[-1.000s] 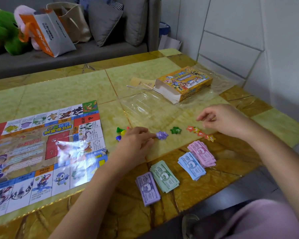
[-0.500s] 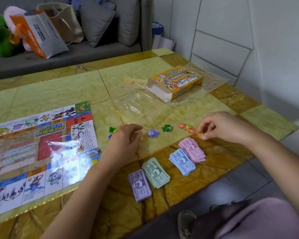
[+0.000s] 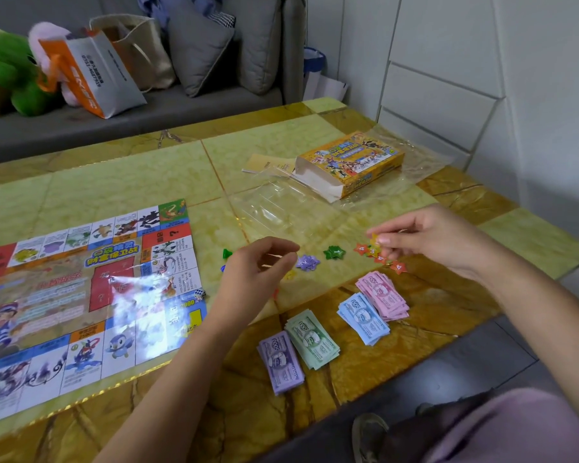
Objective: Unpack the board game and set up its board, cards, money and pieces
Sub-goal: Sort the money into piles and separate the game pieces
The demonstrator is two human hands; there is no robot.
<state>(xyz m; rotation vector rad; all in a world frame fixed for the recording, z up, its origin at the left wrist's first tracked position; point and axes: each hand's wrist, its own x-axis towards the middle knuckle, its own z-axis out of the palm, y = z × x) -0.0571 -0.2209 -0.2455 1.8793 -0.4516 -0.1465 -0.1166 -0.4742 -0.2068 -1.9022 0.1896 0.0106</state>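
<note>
The colourful game board (image 3: 81,295) lies unfolded on the table's left part, a small die (image 3: 199,293) at its right edge. Four stacks of play money lie near the front edge: purple (image 3: 281,360), green (image 3: 312,338), blue (image 3: 363,318) and pink (image 3: 383,295). Star-shaped tokens sit in a row: purple (image 3: 308,263), green (image 3: 334,252), several red ones (image 3: 380,257). My right hand (image 3: 428,240) pinches a yellow star token (image 3: 375,240) just above the red ones. My left hand (image 3: 254,279) hovers loosely curled beside the purple star, holding nothing. A green pawn (image 3: 227,253) peeks out left of it.
The yellow game box (image 3: 351,162) lies open at the back right on clear plastic wrap (image 3: 281,212), a paper sheet (image 3: 264,163) beside it. A grey sofa (image 3: 181,105) with bags, cushions and plush toys stands behind the table. A white wall is on the right.
My right hand has lifted a yellow star token off the row of red stars. My left hand let go near the purple star and stays above the table.
</note>
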